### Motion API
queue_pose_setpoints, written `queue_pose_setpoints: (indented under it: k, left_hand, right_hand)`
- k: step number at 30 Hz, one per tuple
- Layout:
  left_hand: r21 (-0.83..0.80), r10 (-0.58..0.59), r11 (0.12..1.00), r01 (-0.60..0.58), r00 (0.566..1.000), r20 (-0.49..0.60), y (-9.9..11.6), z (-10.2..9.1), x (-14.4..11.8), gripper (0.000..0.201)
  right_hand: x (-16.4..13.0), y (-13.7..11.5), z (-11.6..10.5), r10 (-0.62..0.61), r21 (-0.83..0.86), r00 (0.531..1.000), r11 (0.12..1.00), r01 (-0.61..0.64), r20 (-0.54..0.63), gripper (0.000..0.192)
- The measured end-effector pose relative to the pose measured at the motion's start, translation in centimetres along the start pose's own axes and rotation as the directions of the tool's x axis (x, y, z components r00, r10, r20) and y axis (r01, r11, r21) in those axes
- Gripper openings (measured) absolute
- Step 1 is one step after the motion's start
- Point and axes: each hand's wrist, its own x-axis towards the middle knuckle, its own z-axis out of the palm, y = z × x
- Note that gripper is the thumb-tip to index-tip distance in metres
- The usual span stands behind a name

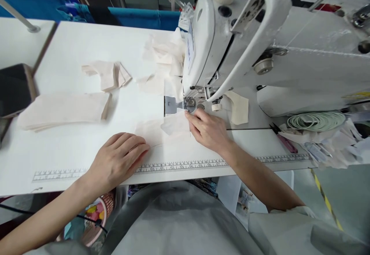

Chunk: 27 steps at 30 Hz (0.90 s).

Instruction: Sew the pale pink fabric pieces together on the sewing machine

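Observation:
A thin off-white fabric piece (177,125) lies at the needle area of a white sewing machine (199,50), its left part pale against the table. My right hand (209,129) is closed at its right side, index fingertip just in front of the presser foot (190,103). At the fabric's left end rests my left hand (123,154), fingers bent and pressed together on its edge; the fingertips are partly hidden. A flat metal guide plate (171,104) sits left of the foot.
Stacked cut pieces (66,108) and a smaller folded stack (108,73) lie to the left. Crumpled cloth (169,54) is behind the needle, a cream piece (239,107) right of it. A printed ruler (182,166) runs along the front edge; snippers (285,139) lie at right.

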Motion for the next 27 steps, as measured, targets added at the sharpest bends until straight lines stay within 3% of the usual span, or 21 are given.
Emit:
queue_pose_setpoints:
  k: [8,13,19,27]
  left_hand:
    - [-0.050,0.029,0.998,-0.029,0.999,0.013,-0.1,-0.3,0.5,0.009]
    - [-0.039,0.069,0.997,-0.069,0.997,0.018,0.0,-0.7,3.1,0.010]
    - [0.037,0.132,0.990,-0.133,0.991,0.020,0.0,1.5,7.4,0.015]
    - [-0.050,0.139,0.989,-0.136,0.988,0.071,0.7,3.2,7.6,0.020]
  right_hand:
    - [0.0,-0.1,-0.1,0.008,-0.006,0.998,1.000,-0.007,0.057,0.037]
    - [-0.1,-0.1,0.0,0.014,-0.002,0.999,1.000,-0.014,0.029,0.038]
    - [0.0,0.1,0.0,0.025,0.045,0.999,0.999,-0.026,0.024,0.039]
    - [0.0,0.4,-0.2,0.023,0.059,0.999,0.998,-0.026,0.045,0.039]
